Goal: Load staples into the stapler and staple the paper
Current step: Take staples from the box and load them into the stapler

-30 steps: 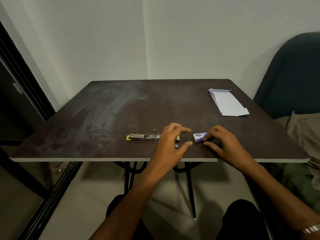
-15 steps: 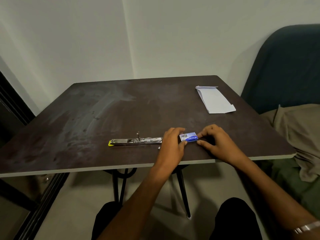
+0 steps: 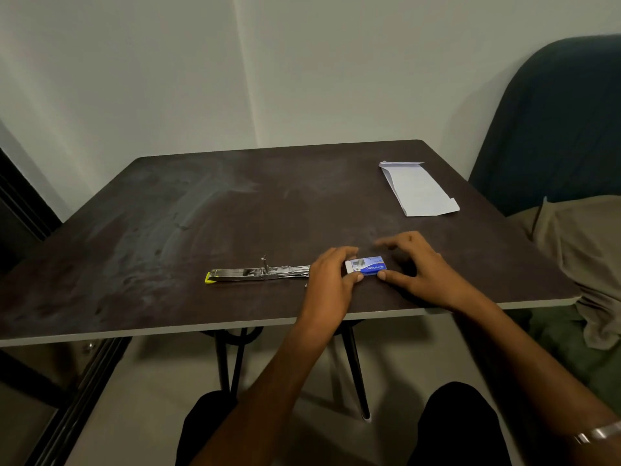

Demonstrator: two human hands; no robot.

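Bare forearms, no sleeves reaching anywhere in view. Left hand (image 3: 331, 280) bare, no ring or band visible. Right hand (image 3: 421, 269) likewise bare of rings so far as can be seen. On the right wrist, a silvery metal bracelet or watch band (image 3: 599, 433), partly cut off by the near right edge, links too blurred to make out. Dark, near-black trousers (image 3: 457, 428) over both legs, plain, without visible seams or markings.

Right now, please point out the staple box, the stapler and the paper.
staple box (image 3: 369, 266): head view, on its blue top face.
stapler (image 3: 248, 273): head view, on the opened metal body.
paper (image 3: 418, 191): head view, on its white middle.
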